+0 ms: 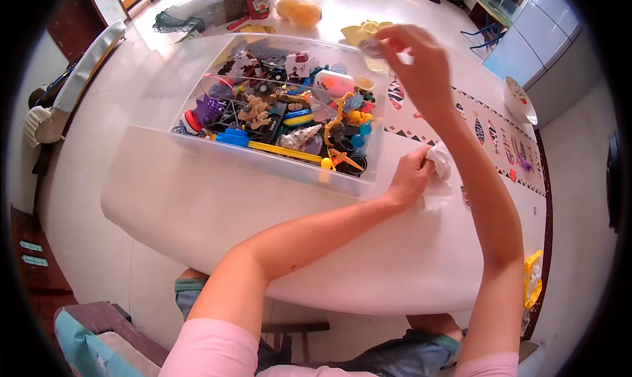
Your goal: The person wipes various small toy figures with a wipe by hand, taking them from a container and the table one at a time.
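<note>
My left hand (409, 176) is closed on a crumpled white tissue (440, 161) at the table, just right of the clear plastic box (283, 160). Raised over the box's far right corner, my right hand (418, 54) pinches a small greyish thing (370, 47), too blurred to name. The box is full of mixed toys. Among them are a spiral seashell (299, 137), a purple spiky toy (209, 110), a yellow ruler-like strip (286, 151) and a pink and white piece (334, 83).
A patterned runner (490, 130) with fish prints lies on the right, with a bowl (520, 100) at its far side. Behind the box are a yellow cloth or wrapper (359, 33), a bag of yellow things (299, 10) and a red packet (259, 2). A yellow packet (532, 279) hangs by the right edge.
</note>
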The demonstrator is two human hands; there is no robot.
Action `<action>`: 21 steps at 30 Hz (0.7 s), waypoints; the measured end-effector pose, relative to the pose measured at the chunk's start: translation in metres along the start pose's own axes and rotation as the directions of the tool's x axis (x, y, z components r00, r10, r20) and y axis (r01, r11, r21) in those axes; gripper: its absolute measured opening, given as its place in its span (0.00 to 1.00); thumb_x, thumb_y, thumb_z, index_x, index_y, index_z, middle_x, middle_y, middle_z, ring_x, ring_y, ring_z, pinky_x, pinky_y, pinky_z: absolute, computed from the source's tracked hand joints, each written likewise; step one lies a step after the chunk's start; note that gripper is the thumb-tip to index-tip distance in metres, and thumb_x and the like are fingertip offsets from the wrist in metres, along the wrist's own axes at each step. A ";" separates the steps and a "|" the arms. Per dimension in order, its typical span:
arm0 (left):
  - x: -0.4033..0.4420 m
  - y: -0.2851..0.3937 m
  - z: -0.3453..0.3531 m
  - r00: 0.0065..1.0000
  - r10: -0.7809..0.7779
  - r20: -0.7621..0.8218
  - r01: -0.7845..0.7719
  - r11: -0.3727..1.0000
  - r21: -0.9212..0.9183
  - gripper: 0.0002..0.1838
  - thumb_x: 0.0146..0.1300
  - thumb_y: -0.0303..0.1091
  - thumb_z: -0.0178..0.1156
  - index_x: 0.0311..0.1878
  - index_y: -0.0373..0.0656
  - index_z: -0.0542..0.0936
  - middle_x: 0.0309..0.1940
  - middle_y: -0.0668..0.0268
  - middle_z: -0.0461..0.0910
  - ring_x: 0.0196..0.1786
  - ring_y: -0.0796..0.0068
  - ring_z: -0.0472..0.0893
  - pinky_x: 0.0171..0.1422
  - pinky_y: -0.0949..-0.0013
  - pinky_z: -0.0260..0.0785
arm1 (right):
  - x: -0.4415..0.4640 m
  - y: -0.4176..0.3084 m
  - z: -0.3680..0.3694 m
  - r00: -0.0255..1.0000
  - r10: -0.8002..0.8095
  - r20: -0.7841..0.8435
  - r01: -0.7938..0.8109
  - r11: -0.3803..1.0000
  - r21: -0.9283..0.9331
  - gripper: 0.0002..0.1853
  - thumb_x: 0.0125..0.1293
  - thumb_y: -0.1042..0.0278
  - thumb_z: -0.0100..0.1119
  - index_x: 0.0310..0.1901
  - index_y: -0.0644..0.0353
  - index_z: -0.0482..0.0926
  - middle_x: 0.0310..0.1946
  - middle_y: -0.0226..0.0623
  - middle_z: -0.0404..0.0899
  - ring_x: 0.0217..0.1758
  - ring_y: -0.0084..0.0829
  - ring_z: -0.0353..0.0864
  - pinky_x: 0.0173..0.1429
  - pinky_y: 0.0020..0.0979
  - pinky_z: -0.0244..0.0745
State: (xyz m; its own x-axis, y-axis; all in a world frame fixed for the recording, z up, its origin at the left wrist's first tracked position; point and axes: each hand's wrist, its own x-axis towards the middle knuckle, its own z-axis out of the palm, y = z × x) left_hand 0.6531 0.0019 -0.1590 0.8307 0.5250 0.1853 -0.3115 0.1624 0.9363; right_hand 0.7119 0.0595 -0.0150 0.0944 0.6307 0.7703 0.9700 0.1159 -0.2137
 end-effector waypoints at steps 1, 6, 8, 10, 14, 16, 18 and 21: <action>-0.001 0.001 -0.001 1.000 -0.006 0.004 0.006 1.000 -0.011 0.10 0.65 0.27 0.46 0.44 0.38 0.75 0.30 0.70 0.78 0.31 0.86 0.74 0.36 0.78 0.68 | -0.001 0.005 0.013 0.995 -0.003 0.100 0.012 0.996 -0.087 0.09 0.54 0.73 0.60 0.38 0.53 0.79 0.32 0.34 0.79 0.33 0.28 0.79 0.40 0.26 0.73; -0.003 0.013 -0.001 0.996 0.066 -0.063 -0.060 0.995 0.085 0.07 0.60 0.29 0.48 0.37 0.35 0.73 0.27 0.51 0.77 0.30 0.61 0.78 0.35 0.65 0.68 | -0.039 -0.003 -0.029 0.995 0.063 0.078 -0.066 0.997 0.029 0.08 0.56 0.73 0.58 0.38 0.55 0.80 0.33 0.34 0.79 0.34 0.29 0.79 0.39 0.30 0.74; 0.002 0.000 0.001 0.987 0.131 -0.093 -0.121 0.987 0.107 0.08 0.60 0.29 0.48 0.37 0.36 0.73 0.28 0.48 0.77 0.33 0.54 0.78 0.36 0.62 0.69 | -0.069 -0.006 -0.072 0.965 0.223 0.136 -0.217 0.975 -0.053 0.06 0.56 0.74 0.58 0.37 0.58 0.81 0.31 0.35 0.80 0.32 0.27 0.79 0.35 0.27 0.72; 0.004 0.000 0.000 0.991 0.109 -0.073 -0.104 0.992 0.074 0.10 0.61 0.31 0.46 0.39 0.37 0.73 0.30 0.47 0.76 0.35 0.53 0.79 0.38 0.61 0.69 | -0.103 0.002 -0.111 0.903 0.382 0.196 -0.347 0.918 -0.193 0.06 0.57 0.73 0.58 0.36 0.59 0.81 0.30 0.36 0.80 0.30 0.26 0.79 0.33 0.25 0.71; 0.006 -0.008 0.000 0.996 0.081 -0.028 -0.078 0.992 0.101 0.09 0.65 0.24 0.46 0.47 0.39 0.72 0.34 0.67 0.76 0.37 0.82 0.75 0.40 0.77 0.70 | -0.172 0.021 -0.155 0.732 0.620 0.281 -0.551 0.782 -0.292 0.06 0.57 0.71 0.59 0.36 0.60 0.81 0.30 0.36 0.79 0.27 0.25 0.76 0.33 0.26 0.71; 0.003 0.003 0.001 0.999 0.042 -0.031 -0.041 0.998 0.044 0.09 0.65 0.25 0.47 0.48 0.40 0.71 0.34 0.67 0.76 0.37 0.82 0.75 0.41 0.78 0.70 | -0.193 0.020 -0.156 0.714 0.620 0.325 -0.530 0.783 -0.326 0.07 0.56 0.69 0.61 0.36 0.60 0.80 0.29 0.35 0.78 0.27 0.26 0.75 0.34 0.27 0.72; 0.001 0.006 0.001 0.999 0.010 -0.049 -0.011 1.000 -0.007 0.10 0.65 0.28 0.51 0.49 0.40 0.70 0.35 0.68 0.77 0.38 0.83 0.76 0.42 0.78 0.70 | -0.202 0.014 -0.145 0.725 0.620 0.300 -0.489 0.770 -0.410 0.09 0.54 0.68 0.63 0.37 0.60 0.80 0.31 0.35 0.76 0.31 0.28 0.75 0.39 0.27 0.72; 0.001 0.008 0.000 0.997 -0.003 -0.072 -0.001 0.999 -0.055 0.10 0.60 0.25 0.52 0.45 0.35 0.71 0.37 0.63 0.78 0.37 0.79 0.77 0.40 0.75 0.69 | -0.216 0.024 -0.133 0.833 0.509 0.215 -0.313 0.755 -0.577 0.10 0.53 0.68 0.63 0.36 0.61 0.79 0.34 0.35 0.76 0.35 0.30 0.75 0.42 0.28 0.71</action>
State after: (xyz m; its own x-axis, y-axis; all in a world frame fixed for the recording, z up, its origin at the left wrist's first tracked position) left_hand 0.6515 0.0034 -0.1514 0.7963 0.5832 0.1603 -0.3368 0.2074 0.9185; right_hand 0.7443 -0.1760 -0.1060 0.5246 0.7493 0.4040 0.8317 -0.5524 -0.0554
